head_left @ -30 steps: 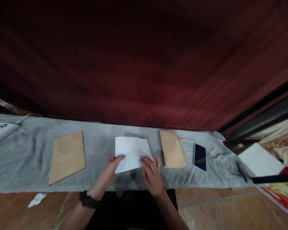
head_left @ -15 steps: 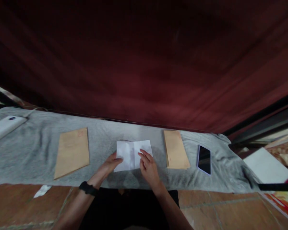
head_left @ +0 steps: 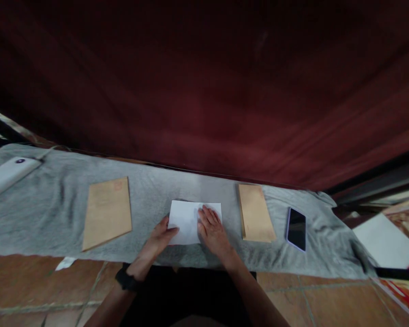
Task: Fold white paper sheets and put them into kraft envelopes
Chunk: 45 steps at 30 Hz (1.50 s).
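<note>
A white sheet of paper lies in front of me on the grey cloth. My left hand grips its left edge, thumb on top and the other fingers partly hidden at the edge. On the right half of the paper, my right hand rests flat with its fingers stretched out. A thin red line shows under the paper's lower left edge. To the left of the paper is a brown envelope, and to the right a stack of narrower brown envelopes.
Grey cloth covers the long, narrow surface. A phone lies right of the stack; a white device with a cable sits far left. A dark red panel rises behind. Below is a tiled floor with a paper scrap.
My right hand has flattened from bent, raised fingers onto the paper. The paper's middle crease looks flatter. The whole view has shifted slightly.
</note>
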{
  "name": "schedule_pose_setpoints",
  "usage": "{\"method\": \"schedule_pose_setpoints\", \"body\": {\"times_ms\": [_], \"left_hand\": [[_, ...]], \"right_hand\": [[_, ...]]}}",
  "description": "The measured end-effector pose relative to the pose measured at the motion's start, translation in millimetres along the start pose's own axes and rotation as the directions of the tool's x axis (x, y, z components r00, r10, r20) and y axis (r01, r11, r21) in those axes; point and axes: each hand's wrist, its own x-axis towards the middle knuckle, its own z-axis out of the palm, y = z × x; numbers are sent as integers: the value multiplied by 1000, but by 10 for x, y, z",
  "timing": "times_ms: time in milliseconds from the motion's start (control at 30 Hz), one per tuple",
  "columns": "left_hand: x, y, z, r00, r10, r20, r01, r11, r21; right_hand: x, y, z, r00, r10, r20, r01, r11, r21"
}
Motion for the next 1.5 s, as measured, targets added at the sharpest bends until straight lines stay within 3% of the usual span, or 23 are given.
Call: {"method": "schedule_pose_setpoints", "body": {"times_ms": [133, 300, 400, 433, 500, 567, 633, 700, 767, 933, 1067, 1200, 1500], "left_hand": [[20, -9, 9, 1000, -1, -21, 1, 1000, 18], [-17, -91, -1, 999, 4, -47, -2, 999, 35], [-115, -84, -2, 992, 5, -125, 26, 968, 249], [-151, -66, 11, 980, 56, -190, 16, 934, 358], [-214, -23, 81, 921, 268, -281, -75, 833, 548], [-256, -3, 213, 828, 513, -224, -261, 708, 656], [-283, -37, 379, 743, 665, -79, -444, 577, 686], [-312, -125, 520, 688, 725, 12, -517, 479, 709], [-357, -241, 588, 664, 746, 58, -541, 425, 726], [-518, -465, 502, 632, 745, 211, -637, 346, 689], [-582, -497, 437, 665, 698, 266, -661, 383, 645], [-564, -452, 412, 657, 677, 331, -697, 379, 609], [-540, -390, 373, 638, 691, 341, -702, 338, 627]], "right_hand": [[27, -38, -42, 1000, -9, -8, 9, 1000, 11], [-82, -135, 75, 999, -26, -26, 26, 1000, 5], [-137, -155, 125, 999, -34, -42, 34, 999, 6], [-144, -158, 131, 998, -36, -45, 36, 999, 7], [-145, -164, 135, 998, -35, -49, 35, 999, 11], [-138, -167, 129, 998, -28, -47, 28, 999, 16], [-130, -155, 109, 999, -25, -32, 26, 999, 26], [-120, -122, 70, 1000, -28, -12, 29, 998, 55], [-102, -81, 13, 999, -49, -1, 49, 992, 112], [-10, -99, -58, 965, -245, 90, 221, 950, 221], [84, -184, 39, 920, -365, 142, 337, 922, 190], [199, -137, 122, 923, -366, 120, 348, 926, 150], [515, 21, 257, 945, -301, 127, 300, 954, 27]]}}
